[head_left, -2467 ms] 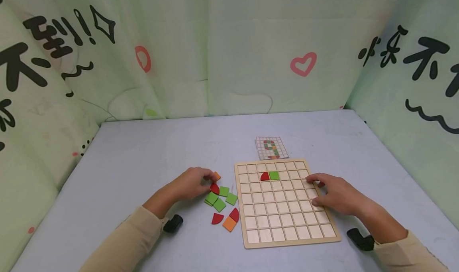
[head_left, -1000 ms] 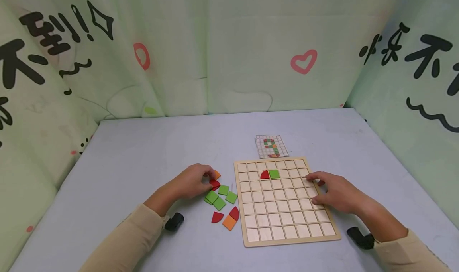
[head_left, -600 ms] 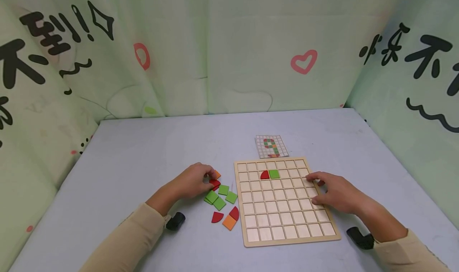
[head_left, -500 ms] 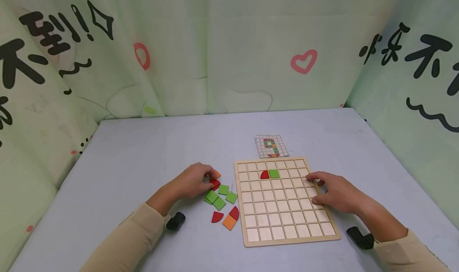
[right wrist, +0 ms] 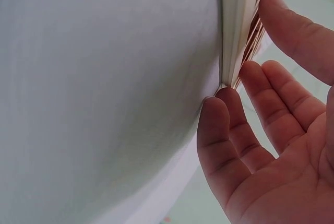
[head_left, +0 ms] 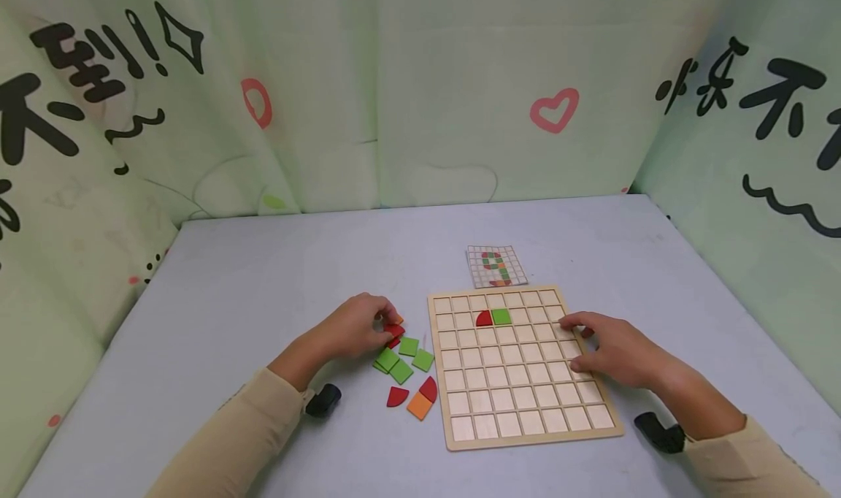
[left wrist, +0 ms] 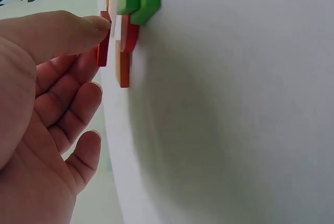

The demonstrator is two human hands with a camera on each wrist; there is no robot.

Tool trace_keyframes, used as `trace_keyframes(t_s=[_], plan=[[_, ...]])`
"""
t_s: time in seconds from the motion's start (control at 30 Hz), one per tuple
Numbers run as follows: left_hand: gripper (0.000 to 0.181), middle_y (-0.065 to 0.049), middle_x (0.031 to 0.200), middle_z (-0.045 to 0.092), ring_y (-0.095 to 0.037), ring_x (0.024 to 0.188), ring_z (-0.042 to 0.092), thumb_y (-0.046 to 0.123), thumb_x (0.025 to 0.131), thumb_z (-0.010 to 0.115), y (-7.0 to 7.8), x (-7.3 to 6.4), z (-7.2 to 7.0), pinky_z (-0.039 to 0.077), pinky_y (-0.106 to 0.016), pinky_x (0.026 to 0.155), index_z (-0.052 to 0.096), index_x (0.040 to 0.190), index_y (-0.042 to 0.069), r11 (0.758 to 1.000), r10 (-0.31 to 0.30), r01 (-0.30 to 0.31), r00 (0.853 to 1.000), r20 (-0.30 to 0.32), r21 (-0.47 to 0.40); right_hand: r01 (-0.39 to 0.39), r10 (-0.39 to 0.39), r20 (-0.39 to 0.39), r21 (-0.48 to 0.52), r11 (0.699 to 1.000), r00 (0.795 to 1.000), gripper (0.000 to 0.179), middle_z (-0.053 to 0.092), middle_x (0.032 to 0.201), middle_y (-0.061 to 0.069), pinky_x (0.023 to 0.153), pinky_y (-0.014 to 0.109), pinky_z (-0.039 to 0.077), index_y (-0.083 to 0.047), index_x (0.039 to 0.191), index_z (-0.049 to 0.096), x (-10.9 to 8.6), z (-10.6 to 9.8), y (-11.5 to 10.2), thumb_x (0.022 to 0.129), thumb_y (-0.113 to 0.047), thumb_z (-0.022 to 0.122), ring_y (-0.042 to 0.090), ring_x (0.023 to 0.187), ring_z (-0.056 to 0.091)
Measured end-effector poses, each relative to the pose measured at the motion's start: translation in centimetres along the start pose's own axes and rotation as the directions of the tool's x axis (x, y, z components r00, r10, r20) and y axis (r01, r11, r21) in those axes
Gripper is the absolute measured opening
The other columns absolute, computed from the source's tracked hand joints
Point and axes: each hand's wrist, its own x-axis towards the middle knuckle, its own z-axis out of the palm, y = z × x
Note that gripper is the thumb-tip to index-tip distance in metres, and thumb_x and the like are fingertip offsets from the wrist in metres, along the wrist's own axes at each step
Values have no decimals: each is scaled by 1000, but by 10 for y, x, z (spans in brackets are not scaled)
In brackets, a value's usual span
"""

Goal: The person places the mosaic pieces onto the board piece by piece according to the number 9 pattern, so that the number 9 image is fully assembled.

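Compared with half a second ago, the red piece (head_left: 396, 330) has risen a little off the others, a second red piece (head_left: 393, 342) now shows more of itself beneath it, and the nearby orange piece (head_left: 400, 320) is more hidden. The right hand (head_left: 619, 350) and the grid board (head_left: 525, 440) match the earlier frame.

The raised red piece is at the board's 10 o'clock side, above the surface (head_left: 296, 264), with the green squares (head_left: 400, 371) at its 5 to 6 o'clock. In the head view its visible end points to 3 o'clock; in the left wrist view it shows edge-on, its long axis running roughly 12 to 6.

The left hand (head_left: 358, 326) pinches it between thumb and finger, the lower fingers loosely bent. The right hand is relaxed, thumb and fingers parted, touching the board's edge at 3 o'clock.
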Motion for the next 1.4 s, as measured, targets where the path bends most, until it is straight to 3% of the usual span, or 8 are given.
trace_keyframes(t_s=[0.23, 0.63, 0.9, 1.4], plan=[[17, 1, 94, 60, -19, 94, 53, 11, 88, 77, 6, 5, -2, 52, -26, 74, 65, 100, 11, 1000, -11, 11, 1000, 9, -27, 1, -1, -2, 6, 1000, 1000, 60, 61, 122, 12, 80, 45, 45, -2, 133, 56, 0, 1, 0, 81, -19, 82, 34, 107, 55], [20, -1, 95, 58, -18, 89, 55, 15, 90, 77, 24, 16, 2, 52, -24, 65, 65, 105, 10, 997, 44, -41, 998, 43, -72, -8, 8, -5, -2, 1000, 1000, 60, 62, 121, 13, 81, 46, 45, -2, 133, 56, -1, 1, 0, 82, -19, 82, 34, 107, 56], [15, 4, 93, 59, -18, 96, 51, 19, 91, 76, 39, 28, 10, 49, -25, 76, 65, 100, 14, 991, 136, -135, 989, 53, -20, 3, -3, -9, 4, 1000, 1000, 61, 62, 121, 13, 81, 46, 45, -2, 133, 56, -1, 1, 3, 81, -20, 83, 34, 107, 56], [12, 4, 94, 60, -17, 96, 51, 17, 92, 73, 63, 42, 18, 47, -24, 78, 66, 100, 14, 983, 180, -177, 980, 84, -44, -2, 2, -9, 3, 1000, 1000, 61, 61, 121, 14, 81, 46, 45, -3, 133, 56, -1, 1, 2, 81, -20, 82, 34, 107, 56]])
